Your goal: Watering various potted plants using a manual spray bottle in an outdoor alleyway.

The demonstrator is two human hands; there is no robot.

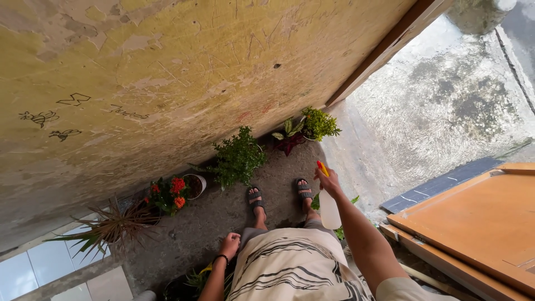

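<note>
Along the foot of a scratched, peeling yellow wall (167, 67), a row of potted plants sits on rough concrete ground (223, 217), seen from above the person's own body. At far left a spiky, dry-tipped plant (111, 226) spreads its leaves, then an orange-flowered plant (170, 192) beside a white pot (195, 185), then a leafy green bush (238, 159) just ahead of the sandalled feet, and farthest along a yellow-green shrub (319, 124) with a dark red plant near it. The left hand (229, 245) hangs low by the hip, fingers loosely curled, holding nothing that can be seen; whether it touches the greenery below it cannot be told. The right hand (330, 181) is closed around the neck of a spray bottle (329, 206), whose pale body hangs downward, long axis roughly along the forearm, with the yellow-and-red nozzle pointing ahead-left toward the green bush and the shrub. That hand is the nearer one to both plants. An orange wooden door (473, 223) lies at right, cut off by the edge.
</note>
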